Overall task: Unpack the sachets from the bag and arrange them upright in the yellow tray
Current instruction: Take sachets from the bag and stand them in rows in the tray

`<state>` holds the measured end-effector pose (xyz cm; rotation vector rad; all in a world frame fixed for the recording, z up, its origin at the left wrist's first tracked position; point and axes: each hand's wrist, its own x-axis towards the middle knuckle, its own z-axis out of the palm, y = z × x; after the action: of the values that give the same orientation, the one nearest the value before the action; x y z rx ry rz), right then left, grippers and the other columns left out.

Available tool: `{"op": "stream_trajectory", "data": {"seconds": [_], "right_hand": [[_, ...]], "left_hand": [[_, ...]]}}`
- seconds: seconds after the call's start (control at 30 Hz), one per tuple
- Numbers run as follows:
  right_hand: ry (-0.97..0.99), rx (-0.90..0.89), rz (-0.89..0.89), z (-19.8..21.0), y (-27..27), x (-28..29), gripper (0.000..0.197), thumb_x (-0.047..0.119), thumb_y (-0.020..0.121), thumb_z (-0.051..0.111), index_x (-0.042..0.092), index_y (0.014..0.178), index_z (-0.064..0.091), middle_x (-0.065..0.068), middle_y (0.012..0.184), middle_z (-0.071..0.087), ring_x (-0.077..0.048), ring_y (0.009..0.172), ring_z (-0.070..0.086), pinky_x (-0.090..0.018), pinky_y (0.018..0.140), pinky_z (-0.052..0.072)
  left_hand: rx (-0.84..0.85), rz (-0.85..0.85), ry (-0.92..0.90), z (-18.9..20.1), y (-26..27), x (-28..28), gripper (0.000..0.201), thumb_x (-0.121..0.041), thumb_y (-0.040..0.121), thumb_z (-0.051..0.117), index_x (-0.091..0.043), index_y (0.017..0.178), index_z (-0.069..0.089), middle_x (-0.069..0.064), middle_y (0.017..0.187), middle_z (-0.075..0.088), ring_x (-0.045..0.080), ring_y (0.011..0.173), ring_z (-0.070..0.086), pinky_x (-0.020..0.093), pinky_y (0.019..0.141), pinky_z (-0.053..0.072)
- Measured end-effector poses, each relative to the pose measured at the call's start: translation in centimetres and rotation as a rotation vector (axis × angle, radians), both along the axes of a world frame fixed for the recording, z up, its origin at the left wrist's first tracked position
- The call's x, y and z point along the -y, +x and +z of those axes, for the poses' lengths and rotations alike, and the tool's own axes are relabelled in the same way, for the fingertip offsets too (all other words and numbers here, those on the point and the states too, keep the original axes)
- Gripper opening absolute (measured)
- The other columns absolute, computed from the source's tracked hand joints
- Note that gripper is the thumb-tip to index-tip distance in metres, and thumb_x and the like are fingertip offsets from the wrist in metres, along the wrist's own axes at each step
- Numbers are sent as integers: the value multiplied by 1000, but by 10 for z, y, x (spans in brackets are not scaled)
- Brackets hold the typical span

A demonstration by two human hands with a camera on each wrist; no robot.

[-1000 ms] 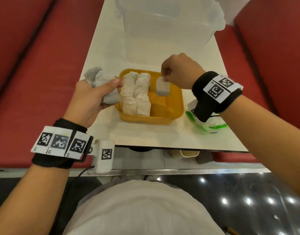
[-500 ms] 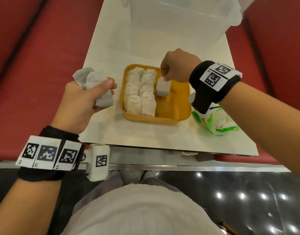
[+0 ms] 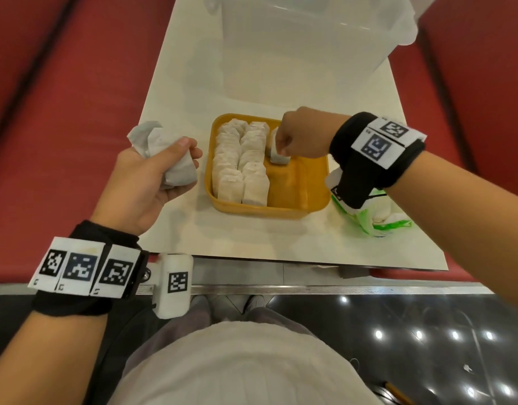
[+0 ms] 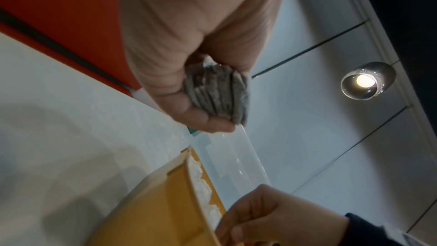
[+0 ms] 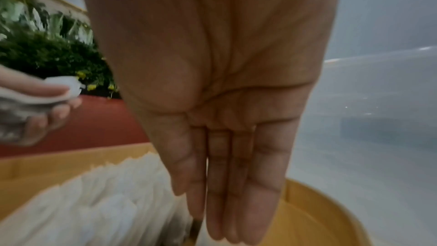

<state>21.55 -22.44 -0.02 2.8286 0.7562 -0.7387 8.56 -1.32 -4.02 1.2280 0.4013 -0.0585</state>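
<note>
Setting a sachet [image 3: 276, 152] upright at the start of a third row in the yellow tray [image 3: 306, 182], our right hand [image 3: 300, 135] is pinching its top from above. Our left hand [image 3: 148, 176] is clutching a bundle of sachets [image 3: 167, 154] beside the tray; the bag [image 3: 377, 217] is lying to its right. Released unsupported, this sachet is likely tipping into the bare half, since nothing is bracing that side. The head view is showing both filled rows [image 3: 241, 162]; the right wrist view is showing fingers [image 5: 238, 203] extended straight alongside the sachet, its grip hidden there.
</note>
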Motion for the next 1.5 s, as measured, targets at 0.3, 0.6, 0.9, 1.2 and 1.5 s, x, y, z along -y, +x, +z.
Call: {"op": "stream_trajectory", "data": {"seconds": [0.3,0.6,0.9,1.2,1.5], "right_hand": [[763,-67,-172,40,-42,-8,20,20,94,57,8,102,70,-5,91,71,-14,79,69,-25,66,59],[1153,-1,-494,6,-87,-5,24,16,77,78,6,95,67,0,71,57,-8,55,53,-25,48,49],[1291,33,-576,2,-101,11,14,11,80,74,8,93,70,-5,72,56,-16,60,53,-21,43,42],[1329,78,-557,-1,-101,23,10,7,79,71,15,86,69,-7,73,61,-22,67,59,-24,48,46],[1121,110,-442,43,-103,58,16,4,91,59,16,88,70,-13,95,70,-26,85,70,-36,69,61]], "left_hand": [[-74,-128,-32,18,6,29,19,-35,93,59,-19,97,67,-4,85,73,4,73,69,18,51,52],[-75,-310,-106,32,8,56,44,-46,100,39,-9,110,62,7,93,70,14,81,70,22,59,57],[35,-367,-191,28,-4,63,26,-4,97,47,2,121,56,14,105,70,24,93,71,33,75,60],[27,-303,-177,25,-9,69,21,-9,94,56,-3,113,61,9,100,71,18,85,72,25,63,58],[41,-232,-147,19,-6,65,20,-8,92,59,-7,112,62,7,104,72,18,92,72,27,67,58]]}}
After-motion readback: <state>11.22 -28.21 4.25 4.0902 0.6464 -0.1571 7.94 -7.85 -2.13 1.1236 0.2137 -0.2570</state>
